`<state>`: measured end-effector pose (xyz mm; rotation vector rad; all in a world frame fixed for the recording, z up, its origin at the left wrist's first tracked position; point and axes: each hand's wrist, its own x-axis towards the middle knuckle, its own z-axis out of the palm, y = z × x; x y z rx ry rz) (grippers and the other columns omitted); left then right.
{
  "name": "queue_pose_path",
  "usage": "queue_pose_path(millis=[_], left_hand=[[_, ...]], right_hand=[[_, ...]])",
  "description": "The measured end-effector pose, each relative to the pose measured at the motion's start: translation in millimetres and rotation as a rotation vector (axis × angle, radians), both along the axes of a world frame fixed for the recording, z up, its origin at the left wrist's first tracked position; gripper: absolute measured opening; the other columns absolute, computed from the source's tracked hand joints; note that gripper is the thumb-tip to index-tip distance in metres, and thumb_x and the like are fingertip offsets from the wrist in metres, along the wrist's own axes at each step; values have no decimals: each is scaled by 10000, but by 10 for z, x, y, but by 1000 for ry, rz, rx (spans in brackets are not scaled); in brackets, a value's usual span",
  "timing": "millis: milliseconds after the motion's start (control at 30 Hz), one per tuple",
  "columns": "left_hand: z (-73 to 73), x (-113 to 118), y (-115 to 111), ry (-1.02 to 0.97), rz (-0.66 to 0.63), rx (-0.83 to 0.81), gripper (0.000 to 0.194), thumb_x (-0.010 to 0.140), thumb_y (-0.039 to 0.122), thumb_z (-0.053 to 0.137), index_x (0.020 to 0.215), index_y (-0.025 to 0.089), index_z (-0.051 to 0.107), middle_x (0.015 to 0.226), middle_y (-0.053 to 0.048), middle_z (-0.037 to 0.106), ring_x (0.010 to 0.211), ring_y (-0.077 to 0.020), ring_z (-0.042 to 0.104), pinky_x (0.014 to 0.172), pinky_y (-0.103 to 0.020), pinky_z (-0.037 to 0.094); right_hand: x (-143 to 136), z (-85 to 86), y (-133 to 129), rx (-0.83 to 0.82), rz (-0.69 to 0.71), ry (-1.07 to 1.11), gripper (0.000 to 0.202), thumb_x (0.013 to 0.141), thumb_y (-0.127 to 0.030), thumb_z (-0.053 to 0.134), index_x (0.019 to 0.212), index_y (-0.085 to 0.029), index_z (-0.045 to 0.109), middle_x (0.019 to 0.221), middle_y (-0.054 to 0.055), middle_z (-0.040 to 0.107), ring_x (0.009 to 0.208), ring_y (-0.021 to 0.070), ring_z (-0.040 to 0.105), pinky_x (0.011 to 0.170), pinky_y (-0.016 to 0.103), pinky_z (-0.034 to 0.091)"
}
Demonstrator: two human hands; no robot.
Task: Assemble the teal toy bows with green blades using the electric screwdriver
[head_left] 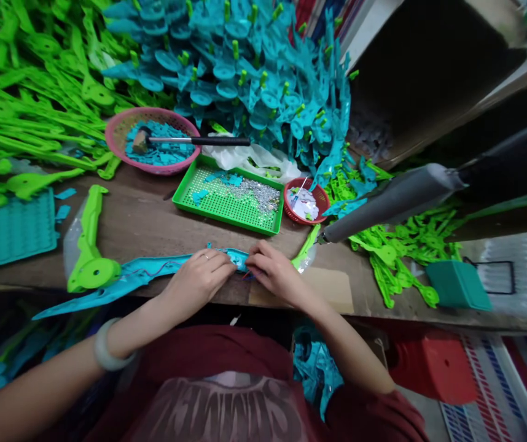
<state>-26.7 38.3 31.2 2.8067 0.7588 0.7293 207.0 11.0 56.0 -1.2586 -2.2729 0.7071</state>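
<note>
A long blue plastic part lies along the table's front edge, a dark wire running inside it. Green pieces join it at the left, and another green arm shows at its right end. Over the middle of the part, my left hand has its fingers curled together at the blue piece. My right hand pinches just to the right, beside small red and blue wires. Whatever is between the fingertips of either hand is too small to make out.
Behind are a green tray of screws, a pink basket with a hammer, and a red basket. Green and blue parts pile up at the back. A grey screwdriver hangs right of my right hand.
</note>
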Motion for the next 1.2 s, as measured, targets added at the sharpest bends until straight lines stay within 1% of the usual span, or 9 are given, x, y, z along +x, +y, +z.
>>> queue_pose_path(millis=[100,200,333,467,667,800,1000,1100,1200], left_hand=[[54,66,55,21,39,25,186,1010,157,488,1023,154,674,830,-49,680,806,-217,626,789,-357,496],[112,137,64,129,53,94,158,984,139,523,968,168,677,799,-45,637,797,-234,596,726,-355,474],[154,191,29,213,79,128,138,947,94,556,963,156,678,838,-66,633,832,-255,584,753,-379,477],[142,162,18,218,23,131,157,952,103,545,1025,145,678,872,-77,636,863,-267,586,781,-403,482],[69,76,32,147,-28,104,176,977,152,537,1088,135,673,905,-75,648,870,-254,601,792,-398,496],[55,59,31,142,-18,45,224,980,108,501,1120,156,668,936,-75,664,907,-252,622,800,-395,500],[78,62,33,113,-32,16,243,979,96,478,1119,161,665,932,-75,686,890,-244,642,810,-387,514],[66,65,45,87,-9,34,213,1004,116,456,1046,163,660,907,-65,696,856,-223,647,812,-366,514],[59,65,67,92,-19,52,201,1022,152,455,986,170,651,859,-46,695,805,-207,647,777,-351,507]], right_hand=[[-30,-12,54,11,-28,14,134,990,-128,498,959,-182,616,955,57,576,880,166,564,774,275,455],[-8,-22,59,48,-60,-31,137,983,-119,500,912,-180,600,865,36,551,831,174,530,739,277,411],[2,-32,53,-3,-126,-149,147,993,-125,478,910,-179,587,892,44,543,820,182,513,725,285,386],[-44,-12,97,-109,-152,-192,132,977,-117,508,896,-171,596,908,43,543,813,177,526,726,284,385],[-13,23,116,-216,-177,96,105,956,-113,550,961,-168,640,943,43,629,886,164,583,796,271,427],[62,150,151,-404,-52,99,138,903,-62,578,937,-162,667,923,32,683,878,156,604,825,276,434],[110,357,321,-495,123,-26,194,838,-10,531,945,-152,609,862,12,635,765,132,550,712,254,409],[146,372,412,-601,209,17,235,810,-9,535,985,-159,582,824,-21,581,718,113,524,645,225,408],[139,322,468,-596,215,31,217,817,-35,574,992,-163,580,776,-45,543,679,103,493,618,216,390]])
